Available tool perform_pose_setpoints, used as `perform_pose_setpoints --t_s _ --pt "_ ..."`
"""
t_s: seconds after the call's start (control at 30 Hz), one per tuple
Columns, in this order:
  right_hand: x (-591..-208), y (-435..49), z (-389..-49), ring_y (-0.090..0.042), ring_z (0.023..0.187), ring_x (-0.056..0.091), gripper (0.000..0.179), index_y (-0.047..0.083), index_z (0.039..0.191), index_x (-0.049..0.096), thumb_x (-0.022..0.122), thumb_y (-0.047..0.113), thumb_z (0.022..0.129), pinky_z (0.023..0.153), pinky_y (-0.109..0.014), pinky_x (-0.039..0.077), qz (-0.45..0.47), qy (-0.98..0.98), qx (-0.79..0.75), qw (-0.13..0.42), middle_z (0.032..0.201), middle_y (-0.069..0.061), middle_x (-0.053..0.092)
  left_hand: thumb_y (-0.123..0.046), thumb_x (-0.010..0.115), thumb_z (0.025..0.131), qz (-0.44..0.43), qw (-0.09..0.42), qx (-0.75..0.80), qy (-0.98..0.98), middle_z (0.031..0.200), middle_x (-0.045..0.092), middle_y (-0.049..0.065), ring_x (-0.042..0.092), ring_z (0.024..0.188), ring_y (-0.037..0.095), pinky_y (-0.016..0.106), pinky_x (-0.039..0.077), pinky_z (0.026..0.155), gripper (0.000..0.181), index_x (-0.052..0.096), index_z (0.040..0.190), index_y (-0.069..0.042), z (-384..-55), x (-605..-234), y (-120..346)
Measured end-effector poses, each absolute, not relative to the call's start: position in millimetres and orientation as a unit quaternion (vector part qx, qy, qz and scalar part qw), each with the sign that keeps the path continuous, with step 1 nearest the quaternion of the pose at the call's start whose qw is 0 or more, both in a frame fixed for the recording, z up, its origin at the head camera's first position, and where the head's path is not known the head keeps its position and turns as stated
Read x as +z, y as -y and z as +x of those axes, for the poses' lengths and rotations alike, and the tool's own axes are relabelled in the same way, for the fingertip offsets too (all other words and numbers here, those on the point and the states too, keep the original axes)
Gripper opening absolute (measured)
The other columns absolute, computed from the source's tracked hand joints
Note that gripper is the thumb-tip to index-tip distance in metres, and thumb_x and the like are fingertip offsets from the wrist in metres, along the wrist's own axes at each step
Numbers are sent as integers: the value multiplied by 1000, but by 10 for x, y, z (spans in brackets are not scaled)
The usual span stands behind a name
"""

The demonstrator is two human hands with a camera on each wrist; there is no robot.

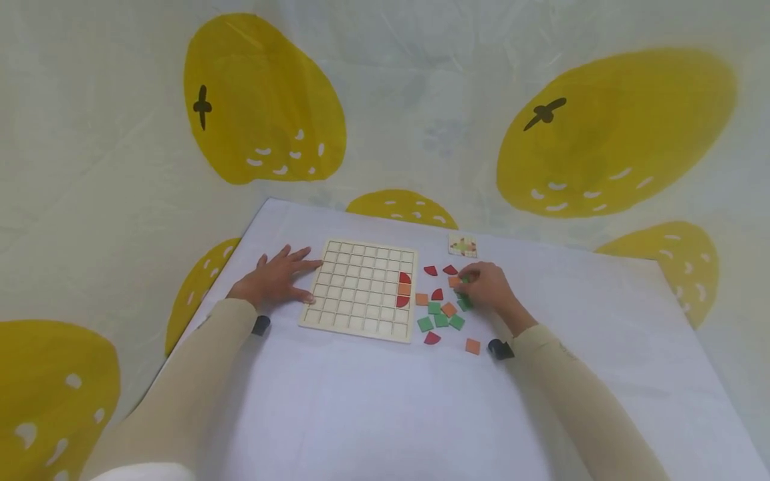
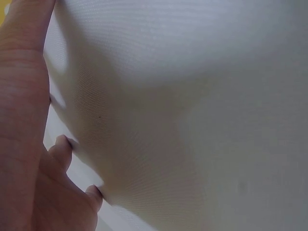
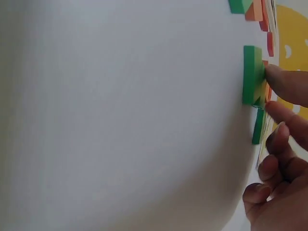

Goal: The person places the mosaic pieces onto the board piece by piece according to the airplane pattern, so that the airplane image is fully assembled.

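Observation:
My left hand lies with fingers spread at the left side of a pale wooden grid board, forefinger and thumb touching its edge. Two red quarter-circle pieces and an orange square tile sit in the board's right column. Right of the board, my right hand bends over the loose pieces, thumb and forefinger pinching at a green square tile that they partly hide. In the right wrist view, another green tile stands just before the thumb and forefinger; the other fingers are curled.
Loose green tiles, orange tiles and red quarter-circles lie between the board and my right hand. A small pattern card lies at the back of the white-covered table. A cloth with yellow fruit prints hangs behind.

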State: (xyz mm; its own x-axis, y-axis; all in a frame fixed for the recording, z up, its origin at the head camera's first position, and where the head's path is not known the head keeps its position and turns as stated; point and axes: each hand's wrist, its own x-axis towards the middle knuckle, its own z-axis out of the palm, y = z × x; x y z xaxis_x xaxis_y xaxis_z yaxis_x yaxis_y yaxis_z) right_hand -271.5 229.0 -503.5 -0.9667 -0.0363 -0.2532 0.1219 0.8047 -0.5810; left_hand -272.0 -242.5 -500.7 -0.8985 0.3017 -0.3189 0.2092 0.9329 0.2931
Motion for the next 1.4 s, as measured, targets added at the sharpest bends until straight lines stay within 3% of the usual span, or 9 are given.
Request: perform_pose_setpoints --t_s 0.2,0.4,0.77,1.17,1.4 --pt "-4967 -2230 -2719 -32 112 54 40 6 125 68 75 32 95 87 -38 55 57 -939 -306 145 117 -16 60 -75 76 75 139 180 121 -966 178 15 0 -1 164 43 81 2 122 98 36 160 -47 -2735 -4976 2401" --pt "-4894 -2165 -2701 -33 108 56 39 2 125 66 74 25 94 86 -38 57 77 -939 -298 154 119 -19 62 -77 75 74 140 191 120 -964 178 12 0 -3 164 43 81 0 121 100 34 160 -47 -2760 -4986 2387" --pt "-4957 -2200 -2705 -30 103 58 35 1 124 72 75 22 95 80 -32 53 36 -950 -281 129 113 -17 66 -75 76 75 133 193 119 -965 178 12 -1 -3 164 42 80 0 122 99 34 161 -46 -2731 -4951 2381" --pt "-4957 -2259 -2710 -32 105 57 37 1 120 72 78 26 94 88 -41 56 12 -957 -258 128 111 -17 66 -77 74 75 134 190 124 -965 178 12 0 -2 164 43 82 0 120 100 35 161 -45 -2717 -4993 2416" --pt "-4984 -2301 -2741 -29 104 57 40 3 123 73 78 30 95 83 -35 55 -3 -957 -254 138 108 -15 67 -76 75 75 130 184 124 -966 178 14 -1 -1 165 41 81 1 122 98 36 160 -46 -2707 -4992 2417"
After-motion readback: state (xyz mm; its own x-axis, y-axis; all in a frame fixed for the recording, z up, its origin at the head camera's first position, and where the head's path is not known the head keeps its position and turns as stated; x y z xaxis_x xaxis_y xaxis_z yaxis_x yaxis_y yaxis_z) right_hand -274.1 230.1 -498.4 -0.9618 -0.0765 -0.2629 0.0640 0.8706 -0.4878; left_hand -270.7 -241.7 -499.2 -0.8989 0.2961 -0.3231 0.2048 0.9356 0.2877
